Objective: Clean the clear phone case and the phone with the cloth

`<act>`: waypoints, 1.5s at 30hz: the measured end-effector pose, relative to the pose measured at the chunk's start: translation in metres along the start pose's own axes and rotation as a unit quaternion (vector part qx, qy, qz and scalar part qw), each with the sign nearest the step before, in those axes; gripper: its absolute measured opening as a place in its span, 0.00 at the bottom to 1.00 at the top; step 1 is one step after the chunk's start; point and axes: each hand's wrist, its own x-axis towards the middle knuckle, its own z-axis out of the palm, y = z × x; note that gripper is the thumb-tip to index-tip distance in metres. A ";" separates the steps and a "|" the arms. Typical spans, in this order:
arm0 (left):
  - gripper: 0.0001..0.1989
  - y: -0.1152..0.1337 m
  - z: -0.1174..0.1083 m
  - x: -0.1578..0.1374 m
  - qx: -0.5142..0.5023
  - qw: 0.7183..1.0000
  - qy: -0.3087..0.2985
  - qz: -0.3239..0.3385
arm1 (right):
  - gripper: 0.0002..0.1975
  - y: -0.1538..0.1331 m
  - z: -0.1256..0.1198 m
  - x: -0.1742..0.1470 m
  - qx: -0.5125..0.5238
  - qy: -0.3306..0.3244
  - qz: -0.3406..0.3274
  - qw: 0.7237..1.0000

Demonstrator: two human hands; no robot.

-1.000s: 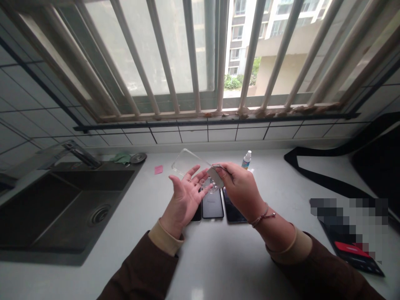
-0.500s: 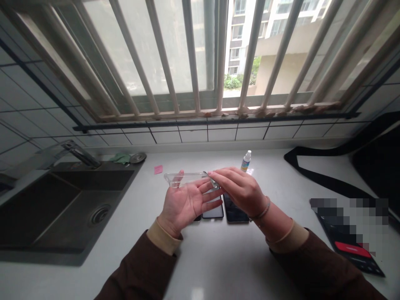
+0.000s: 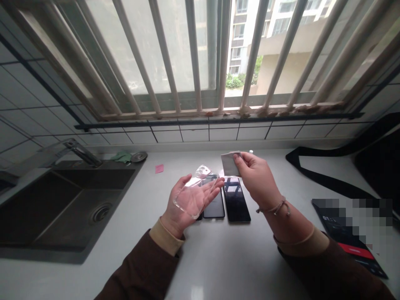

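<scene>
A clear phone case lies across my left hand, which is palm up with its fingers extended beneath and beside it. Between the thumb and fingers of my right hand is a folded grey cloth, held up to the right of the case and apart from it. Under and behind the hands, a dark phone lies flat on the counter. Another phone is beside it, partly covered by my left fingers. The edge of a further dark device peeks out below my left hand.
The white counter has a dark sink set in at left, with a faucet. A pink note lies behind my left hand. At right are a black strap and a dark tablet-like device. My right hand mostly hides a white-capped bottle.
My right hand has moved up and away from the case, bringing the grey cloth into view. The case has turned from edge-on to showing its broad face.
</scene>
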 end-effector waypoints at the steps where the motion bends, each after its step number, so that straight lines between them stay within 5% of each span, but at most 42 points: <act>1: 0.34 -0.001 0.000 0.001 -0.011 1.000 0.000 -0.002 | 0.22 0.001 -0.001 0.003 0.046 -0.010 0.023 0.999; 10: 0.32 -0.008 -0.002 0.003 -0.036 0.999 0.001 0.027 | 0.17 -0.016 0.005 0.000 0.304 -0.136 0.172 0.927; 17: 0.35 -0.008 -0.004 0.004 -0.003 1.000 -0.009 -0.016 | 0.15 -0.016 0.002 0.000 0.246 -0.087 0.149 0.954; 24: 0.34 -0.009 -0.006 0.005 0.030 1.000 -0.002 0.001 | 0.13 -0.015 0.004 0.000 0.325 -0.131 0.205 0.914; 31: 0.32 -0.009 -0.008 0.005 0.023 0.999 0.004 0.026 | 0.13 -0.013 0.004 -0.001 0.305 -0.179 0.207 0.912; 35: 0.33 -0.011 -0.007 0.005 0.045 0.999 -0.004 0.029 | 0.13 -0.012 0.001 -0.001 0.244 -0.151 0.166 0.944; 39: 0.31 -0.017 -0.007 0.005 0.094 0.995 -0.032 0.019 | 0.15 -0.013 0.003 -0.005 0.013 -0.048 0.015 0.999; 42: 0.29 -0.022 -0.009 0.007 0.110 0.993 -0.046 0.011 | 0.16 -0.014 0.012 -0.014 -0.102 -0.050 -0.084 0.990; 45: 0.26 -0.025 -0.013 0.008 0.115 0.992 -0.048 0.018 | 0.17 -0.014 0.023 -0.023 -0.123 -0.088 -0.111 0.982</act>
